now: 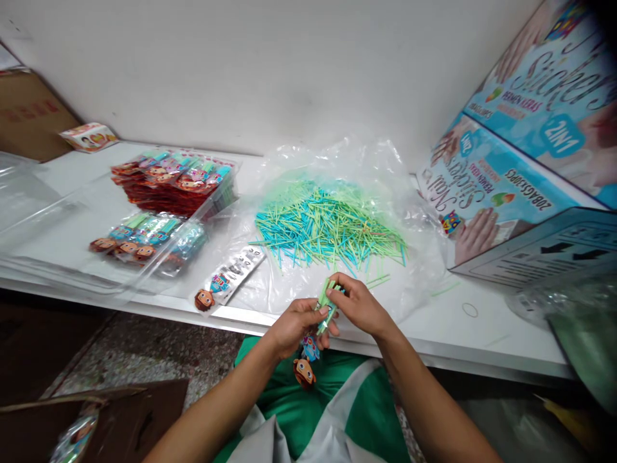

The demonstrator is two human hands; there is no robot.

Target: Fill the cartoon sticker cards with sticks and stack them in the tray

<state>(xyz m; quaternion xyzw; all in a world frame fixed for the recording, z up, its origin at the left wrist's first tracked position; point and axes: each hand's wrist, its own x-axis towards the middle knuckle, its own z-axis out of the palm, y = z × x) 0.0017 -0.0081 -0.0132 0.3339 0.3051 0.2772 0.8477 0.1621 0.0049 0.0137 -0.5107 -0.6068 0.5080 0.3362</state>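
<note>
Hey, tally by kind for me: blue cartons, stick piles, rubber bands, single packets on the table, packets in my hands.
Blue cartons: 2
Stick piles: 1
Rubber bands: 1
Single packets on the table: 1
Packets in the left hand: 1
Total: 6

Sticks [330, 225] green, turquoise; boxes [525, 154] light blue.

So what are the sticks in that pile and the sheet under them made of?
Sticks: likely plastic, thin, straight, evenly blue and green, smooth-looking; paper can't be ruled out. Sheet: clear plastic film, glossy and crinkled, table showing through. Left hand and right hand pinch a few sticks.
</note>
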